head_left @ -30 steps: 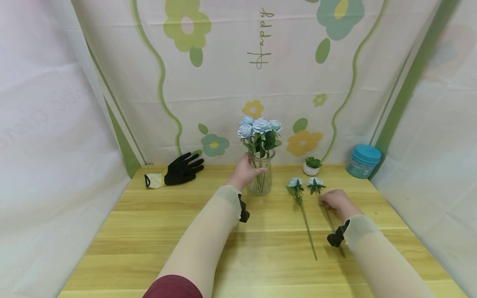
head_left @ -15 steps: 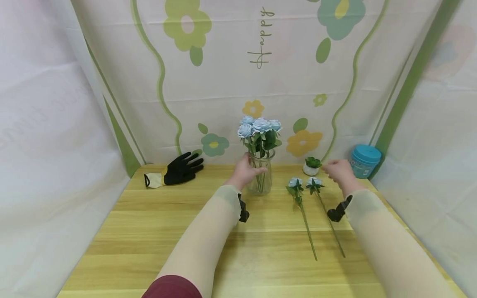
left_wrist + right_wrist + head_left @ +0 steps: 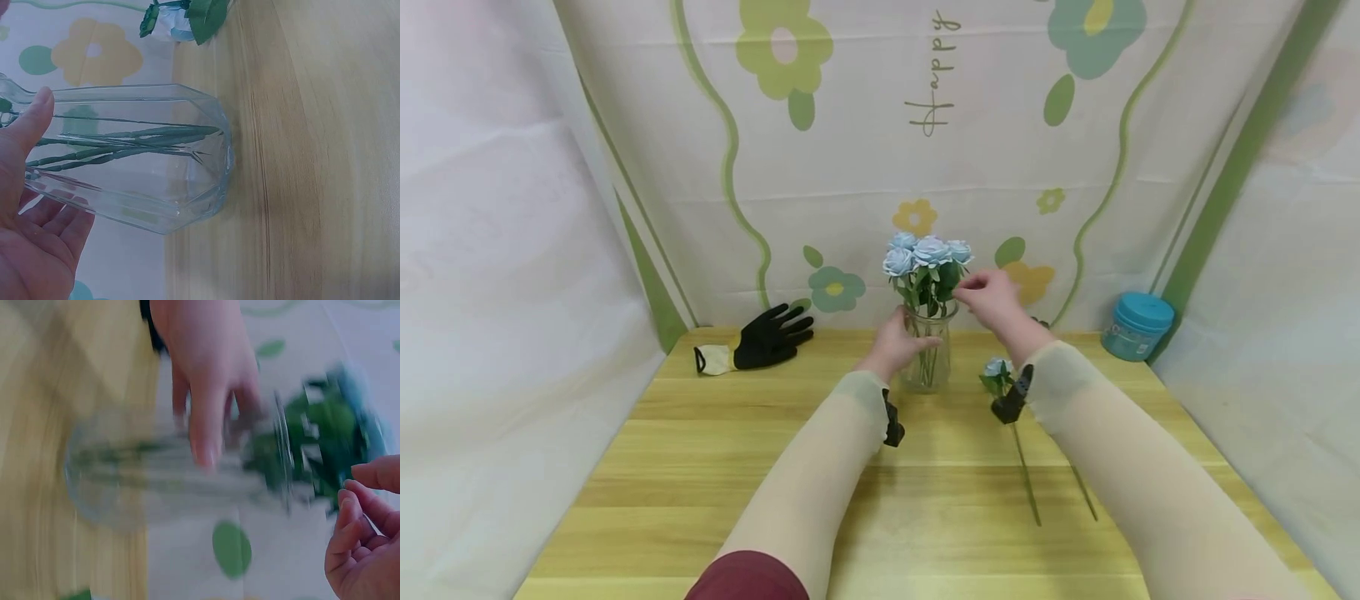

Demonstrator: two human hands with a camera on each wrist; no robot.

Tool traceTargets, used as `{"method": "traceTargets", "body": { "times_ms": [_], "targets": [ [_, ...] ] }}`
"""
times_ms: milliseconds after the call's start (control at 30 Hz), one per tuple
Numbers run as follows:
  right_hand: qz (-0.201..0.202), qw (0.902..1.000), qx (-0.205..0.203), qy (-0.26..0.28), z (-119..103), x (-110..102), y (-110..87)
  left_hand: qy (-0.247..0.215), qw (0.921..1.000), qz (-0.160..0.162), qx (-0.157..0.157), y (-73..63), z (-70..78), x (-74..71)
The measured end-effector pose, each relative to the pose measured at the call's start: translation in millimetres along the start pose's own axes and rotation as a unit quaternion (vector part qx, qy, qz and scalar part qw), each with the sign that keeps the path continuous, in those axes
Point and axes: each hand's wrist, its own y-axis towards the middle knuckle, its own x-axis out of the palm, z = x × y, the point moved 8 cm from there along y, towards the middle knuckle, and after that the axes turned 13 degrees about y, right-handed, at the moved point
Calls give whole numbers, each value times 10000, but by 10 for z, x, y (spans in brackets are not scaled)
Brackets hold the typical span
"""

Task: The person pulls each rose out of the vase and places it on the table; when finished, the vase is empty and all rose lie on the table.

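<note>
My left hand (image 3: 895,343) grips the clear glass vase (image 3: 927,375) around its upper part. Several light blue artificial roses (image 3: 931,252) stand in it, and their green stems (image 3: 125,140) show through the glass in the left wrist view. Beside the vase's mouth on the right is my right hand (image 3: 996,304), its fingers loosely curled close to the leaves (image 3: 334,422). No stem shows between them; whether the fingertips touch a leaf is unclear. On the table lies one loose rose (image 3: 997,367), partly covered by the wrist camera. My right forearm hides most of another rose's stem (image 3: 1084,493).
A black work glove (image 3: 767,340) with a pale cuff lies at the back left of the wooden table (image 3: 737,467). In the back right corner stands a blue lidded tub (image 3: 1137,327). The right wrist nearly hides a small potted plant. A printed cloth (image 3: 850,158) hangs behind.
My right hand has left the loose rose's stem, risen past the potted plant and swung left to the flowers in the vase. The left hand and vase have stayed put.
</note>
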Motion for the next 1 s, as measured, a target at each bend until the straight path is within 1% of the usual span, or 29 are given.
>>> {"method": "traceTargets", "body": {
  "times_ms": [100,167,267,367,467,533,667,833,933,1000],
  "targets": [
    [-87,9998,-44,156,-21,235,-1,22,10000,25,26,-3,8,3],
    [-64,9998,-73,178,-4,338,14,19,10000,24,44,-5,17,5],
    [24,9998,-69,185,31,434,40,45,10000,26,56,-6,33,11],
    [200,9996,-28,172,64,471,48,71,10000,23,57,-4,46,16],
    [433,9989,-81,175,79,467,38,87,9999,26,56,-11,64,12],
    [592,9977,-174,275,80,452,30,69,10000,23,40,-15,71,9],
    [776,9947,-477,487,46,422,18,48,10000,3,-25,-15,65,8],
    [750,9900,-724,951,-29,372,25,-20,10000,-15,-88,-6,50,11],
    [700,9879,-756,1159,-105,319,32,-35,10000,30,-87,-4,32,4],
    [682,9873,-787,1203,-182,267,26,-12,9999,52,-88,-5,17,1]
  ]
}}
